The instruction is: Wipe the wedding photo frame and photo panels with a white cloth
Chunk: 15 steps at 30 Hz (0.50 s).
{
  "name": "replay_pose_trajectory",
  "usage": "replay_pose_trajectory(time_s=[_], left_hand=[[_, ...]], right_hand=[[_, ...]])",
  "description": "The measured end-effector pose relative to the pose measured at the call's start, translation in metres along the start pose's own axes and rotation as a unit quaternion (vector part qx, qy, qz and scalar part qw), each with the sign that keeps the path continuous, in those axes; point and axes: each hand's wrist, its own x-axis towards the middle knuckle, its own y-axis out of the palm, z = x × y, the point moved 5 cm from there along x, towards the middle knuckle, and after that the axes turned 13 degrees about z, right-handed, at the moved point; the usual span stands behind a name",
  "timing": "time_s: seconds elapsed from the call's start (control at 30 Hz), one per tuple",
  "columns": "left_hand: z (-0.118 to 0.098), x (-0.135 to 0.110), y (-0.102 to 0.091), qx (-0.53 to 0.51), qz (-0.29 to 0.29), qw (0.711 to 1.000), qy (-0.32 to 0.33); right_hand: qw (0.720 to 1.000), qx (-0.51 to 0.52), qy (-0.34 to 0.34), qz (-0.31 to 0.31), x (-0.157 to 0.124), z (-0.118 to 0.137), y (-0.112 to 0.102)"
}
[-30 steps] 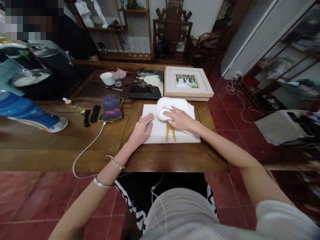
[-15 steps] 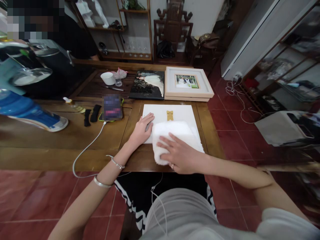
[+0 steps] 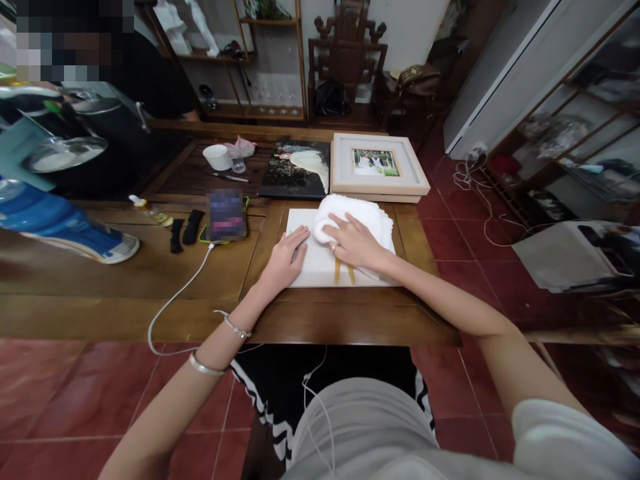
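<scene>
Left hand lies flat on the left edge of the white board; right hand, fingers spread, presses a fluffy white towel bunched crosswise along its far edge.

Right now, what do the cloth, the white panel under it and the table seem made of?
Cloth: soft terry-like fabric, fluffy and bunched under the right hand. Panel: rigid, matte white, maybe canvas or painted board. Table: dark varnished wood, grain and glossy sheen.

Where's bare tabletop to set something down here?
Widest: bare wood on the table between the blue bottle and the white cable. Also the near strip below the white panel. Crowded: far edge with cup, photo print, framed photo.
</scene>
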Motion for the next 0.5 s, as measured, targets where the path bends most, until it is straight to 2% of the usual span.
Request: replay_pose_trajectory(time_s=[0.1, 0.2, 0.37, 0.43, 0.5], left_hand=[[-0.004, -0.001, -0.007, -0.042, -0.026, 0.999, 0.018], [-0.006, -0.004, -0.016, -0.091, -0.07, 0.993, 0.03], [-0.007, -0.005, -0.018, -0.099, -0.095, 0.99, 0.023], [-0.009, -0.005, -0.015, -0.081, -0.087, 0.993, 0.025], [-0.01, -0.004, -0.011, -0.058, -0.067, 0.996, 0.026]], right_hand=[[1.0, -0.01, 0.021, -0.018, 0.013, 0.009, 0.006], [0.999, -0.032, -0.039, -0.002, 0.008, 0.038, 0.016], [0.976, -0.036, -0.212, 0.043, -0.035, 0.081, 0.014], [0.966, -0.027, -0.245, 0.076, -0.054, 0.086, 0.007], [0.964, -0.007, -0.245, 0.098, -0.067, 0.084, -0.001]])
